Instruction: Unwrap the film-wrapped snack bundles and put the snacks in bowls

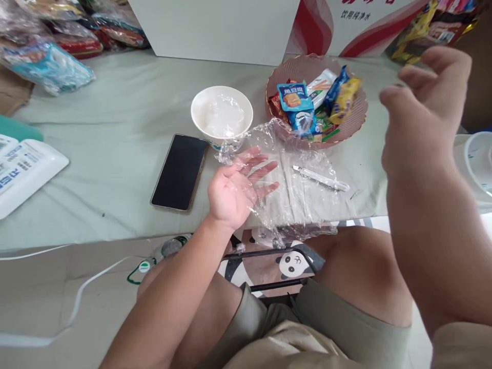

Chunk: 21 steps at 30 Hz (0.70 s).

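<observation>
Your left hand (234,197) is palm up, fingers spread and gripping nothing, showing through the film (287,189); your right hand (434,92) is raised well apart, fingers half-curled around nothing visible. Handling the film looks like the step in hand; the next move seems to call for pinching a free edge. It lies crumpled on the table (103,179), its long axis slanting from the bowl (200,111) to the near edge, with no clear front

The left hand (232,197), palm up with fingers spread, touches clear film (288,202); the right hand (430,97) is raised, bare; a phone (180,172) lies near the white bowl (200,126).
</observation>
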Tool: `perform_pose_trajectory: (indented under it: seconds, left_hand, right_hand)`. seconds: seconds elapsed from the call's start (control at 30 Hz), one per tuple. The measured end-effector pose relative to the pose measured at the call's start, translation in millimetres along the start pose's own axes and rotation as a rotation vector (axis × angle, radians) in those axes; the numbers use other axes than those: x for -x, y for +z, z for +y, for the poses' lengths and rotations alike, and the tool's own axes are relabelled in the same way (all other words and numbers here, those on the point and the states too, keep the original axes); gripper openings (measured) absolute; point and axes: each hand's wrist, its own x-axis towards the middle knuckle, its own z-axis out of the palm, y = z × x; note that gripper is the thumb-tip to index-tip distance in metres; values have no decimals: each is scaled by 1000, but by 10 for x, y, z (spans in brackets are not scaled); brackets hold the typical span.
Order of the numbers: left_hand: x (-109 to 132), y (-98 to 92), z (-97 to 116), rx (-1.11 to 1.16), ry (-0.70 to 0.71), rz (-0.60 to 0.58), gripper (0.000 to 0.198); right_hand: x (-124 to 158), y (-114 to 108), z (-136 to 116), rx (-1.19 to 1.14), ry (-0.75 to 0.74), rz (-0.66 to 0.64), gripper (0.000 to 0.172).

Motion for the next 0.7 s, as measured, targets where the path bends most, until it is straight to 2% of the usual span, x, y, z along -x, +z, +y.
perform_pose_trajectory:
  seconds: [0.07,0.1,0.2,0.27,0.37,0.43,0.47,0.53,0.6,0.7]
  left_hand:
    - [-7,-14,33,2,-42,-68,38]
    - [-11,-23,48,-6,-65,-99,38]
    - [-18,-62,85,-14,-134,-183,39]
    - [-21,-91,103,59,-188,-241,39]
    - [-23,-119,119,203,-298,-325,38]
    - [-30,-122,118,253,-357,-368,38]
    - [-36,-119,115,262,-377,-387,38]
    - [-54,-112,111,248,-411,-408,38]
    - [-75,-116,116,185,-423,-377,39]
    - [-91,-162,160,42,-363,-245,40]
  right_hand:
    - [326,-7,-26,-141,-15,8,28]
    - [521,-5,-49,-186,7,-59,28]
    - [1043,-15,-114,-139,96,-286,41]
    - [1244,-43,-132,-65,126,-372,50]
    - [1339,-65,-125,-55,184,-436,64]
    - [1337,-36,-124,-135,276,-489,72]
    - [1332,-10,-131,-195,336,-514,71]
    - [1324,47,-163,-298,461,-563,58]
    - [1315,86,-201,-320,538,-543,44]
    - [1285,87,-214,-283,570,-388,45]
